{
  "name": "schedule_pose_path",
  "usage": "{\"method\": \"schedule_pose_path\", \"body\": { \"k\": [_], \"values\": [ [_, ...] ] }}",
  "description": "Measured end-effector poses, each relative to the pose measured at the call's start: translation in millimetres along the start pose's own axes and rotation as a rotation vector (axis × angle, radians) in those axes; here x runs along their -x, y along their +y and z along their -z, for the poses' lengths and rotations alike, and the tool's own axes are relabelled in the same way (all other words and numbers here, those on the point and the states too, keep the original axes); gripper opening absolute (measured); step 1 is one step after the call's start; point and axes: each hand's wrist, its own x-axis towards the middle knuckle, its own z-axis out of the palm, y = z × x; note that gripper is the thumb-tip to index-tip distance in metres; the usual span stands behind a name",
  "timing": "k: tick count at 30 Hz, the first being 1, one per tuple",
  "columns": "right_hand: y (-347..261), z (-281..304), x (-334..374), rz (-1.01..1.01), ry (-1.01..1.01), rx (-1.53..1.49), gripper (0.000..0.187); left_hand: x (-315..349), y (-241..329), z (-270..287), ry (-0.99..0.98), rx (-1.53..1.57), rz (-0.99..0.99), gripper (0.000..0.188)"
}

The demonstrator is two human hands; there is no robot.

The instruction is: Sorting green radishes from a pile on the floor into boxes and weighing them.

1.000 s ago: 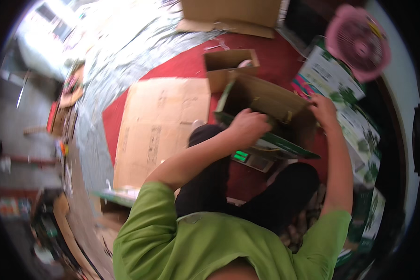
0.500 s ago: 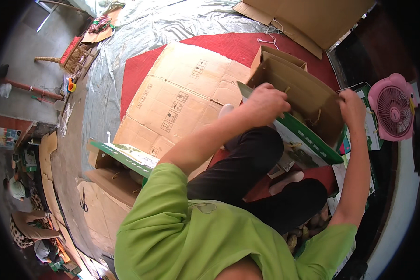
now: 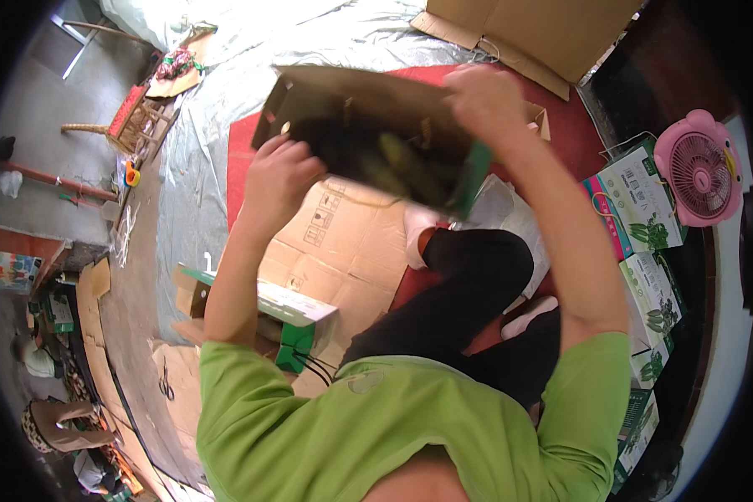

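An open cardboard carton (image 3: 326,88) with green on its outside is held up in front of me, slightly tilted, its brown inside showing. My left hand (image 3: 289,171) is closed on its near left corner, and my right hand (image 3: 481,105) grips the right end. Blurred greenish-yellow long pieces (image 3: 402,159) lie inside; I cannot make out their kind. Below the carton spreads a flat cardboard sheet (image 3: 360,255) with printed marks. A second green-and-white carton (image 3: 289,301) stands beside my left forearm, partly hidden by it.
A pink fan (image 3: 699,171) stands at the right by several printed cartons (image 3: 636,201). Scissors (image 3: 166,383) lie on cardboard at the left; a yellow tape roll (image 3: 132,174) is farther off. Large cardboard (image 3: 535,38) stands at the back. Another person (image 3: 58,427) is at lower left.
Both hands have lifted the carton from beside my right knee and swung it left over the cardboard sheet. The printed cartons at the right now show more.
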Motion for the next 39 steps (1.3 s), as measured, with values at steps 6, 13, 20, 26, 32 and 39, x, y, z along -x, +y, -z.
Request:
{"method": "schedule_pose_path", "body": {
  "k": [6,13,20,26,32,39],
  "values": [
    [-127,-70,-7,0.039,-0.151,-0.208,0.017,109,-46,25,-0.167,-0.126,0.125,0.002],
    [-266,-139,42,0.132,-0.47,-0.421,0.028,284,-81,15,-0.451,-0.179,0.216,0.01],
    [-262,-129,70,0.161,-0.613,-0.762,0.04,231,-44,44,-0.901,0.052,0.857,0.026],
    [-155,-90,58,-0.023,-0.332,-0.867,0.027,125,-3,20,-0.603,0.155,0.412,0.027],
    [39,-23,143,-0.271,0.434,-0.978,0.015,31,57,-33,-0.478,0.3,0.004,0.022],
    [165,41,400,-1.028,0.698,-0.917,0.02,-65,144,-84,-0.259,0.66,-0.179,0.019]
  ]
}}
